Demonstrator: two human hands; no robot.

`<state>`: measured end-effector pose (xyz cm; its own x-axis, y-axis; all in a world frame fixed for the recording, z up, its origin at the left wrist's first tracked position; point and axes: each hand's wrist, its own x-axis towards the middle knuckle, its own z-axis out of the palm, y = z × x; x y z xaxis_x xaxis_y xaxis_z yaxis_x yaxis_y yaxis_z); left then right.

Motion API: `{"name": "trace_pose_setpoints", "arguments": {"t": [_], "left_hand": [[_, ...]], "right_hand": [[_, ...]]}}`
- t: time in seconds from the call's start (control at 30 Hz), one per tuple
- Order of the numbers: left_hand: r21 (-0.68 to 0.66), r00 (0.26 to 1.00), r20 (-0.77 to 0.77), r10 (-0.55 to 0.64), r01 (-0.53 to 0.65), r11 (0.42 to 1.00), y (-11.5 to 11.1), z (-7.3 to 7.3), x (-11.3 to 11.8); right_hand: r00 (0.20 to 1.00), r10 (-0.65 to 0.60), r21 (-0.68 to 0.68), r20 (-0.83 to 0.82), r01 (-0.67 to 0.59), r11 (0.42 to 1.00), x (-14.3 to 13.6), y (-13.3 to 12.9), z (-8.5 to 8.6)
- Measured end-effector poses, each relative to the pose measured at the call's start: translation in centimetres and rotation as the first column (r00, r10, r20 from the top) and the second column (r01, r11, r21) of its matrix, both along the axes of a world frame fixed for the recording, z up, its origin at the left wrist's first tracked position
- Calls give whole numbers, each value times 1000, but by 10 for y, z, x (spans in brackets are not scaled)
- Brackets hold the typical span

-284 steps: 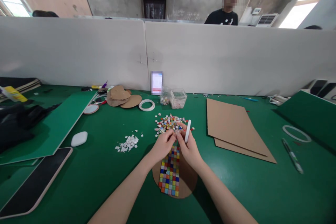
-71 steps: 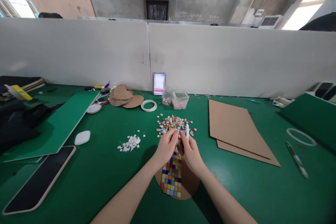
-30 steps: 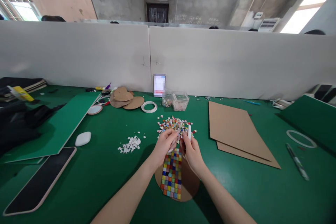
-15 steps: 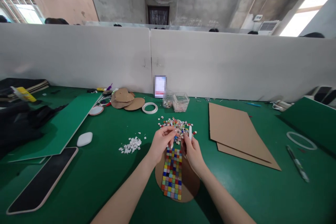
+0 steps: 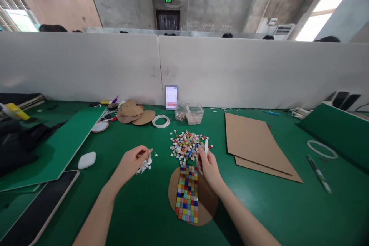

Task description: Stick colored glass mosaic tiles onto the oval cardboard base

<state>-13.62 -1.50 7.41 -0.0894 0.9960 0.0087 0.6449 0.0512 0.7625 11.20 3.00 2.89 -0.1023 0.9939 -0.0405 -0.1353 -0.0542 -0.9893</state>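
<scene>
My left hand hovers over a small pile of white scraps. Its fingertips are pinched together, and whatever is between them is too small to make out. In my right hand is a slim white tool, its upper end sticking up past the fingers; the lower end is hidden. That hand is at the right edge of a heap of small coloured mosaic tiles. Below it, a strip of multicoloured tiles in rows lies on a round piece of cardboard.
Cardboard sheets lie at the right, near a pen. Behind the tile heap stand a clear box and a phone. Cardboard discs and a white ring are at the back left. A white case sits left.
My left hand has moved left, away from my right hand, to the white scraps, uncovering the tile heap. My right hand still holds the white tool. The whole view has shifted slightly.
</scene>
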Motion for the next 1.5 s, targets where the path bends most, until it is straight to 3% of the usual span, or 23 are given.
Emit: {"name": "trace_pose_setpoints", "arguments": {"t": [0.07, 0.2, 0.4, 0.53, 0.67, 0.83, 0.93, 1.03, 1.2, 1.5], "left_hand": [[-16, 990, -120, 70, -72, 997, -5, -3, -11], [101, 944, -267, 196, -175, 979, -9, -8, -18], [6, 951, -304, 50, -51, 999, -7, -12, -16], [-12, 975, -214, 56, -60, 998, -5, -13, -16], [-25, 970, -236, 53, -61, 998, -6, -11, -15], [-45, 958, -282, 56, -71, 996, -7, -9, -15], [-46, 954, -296, 51, -68, 997, -7, -10, -16], [-28, 956, -291, 44, -55, 998, -7, -11, -16], [-17, 961, -274, 38, -44, 999, -7, -11, -13], [-60, 958, -288, 6, -24, 998, -8, -11, -14]], "right_hand": [[1000, -2, 7, 5, 2, 1000, 0, 0, -2], [1000, 6, 10, 13, -6, 1000, -1, 0, -6], [998, 62, 9, 13, -62, 998, -1, -2, -1], [985, 174, 30, 13, -174, 984, 2, -5, 8], [948, 319, 97, -10, -317, 943, 4, -6, 13], [886, 373, 10, -275, -385, 923, 4, -7, 22], [753, 404, -57, -519, -502, 863, 6, -7, 25], [641, 388, -100, -663, -589, 802, 10, -6, 24], [584, 351, -100, -732, -602, 792, 12, -5, 20], [660, 324, -96, -678, -516, 851, 14, 2, 17]]}}
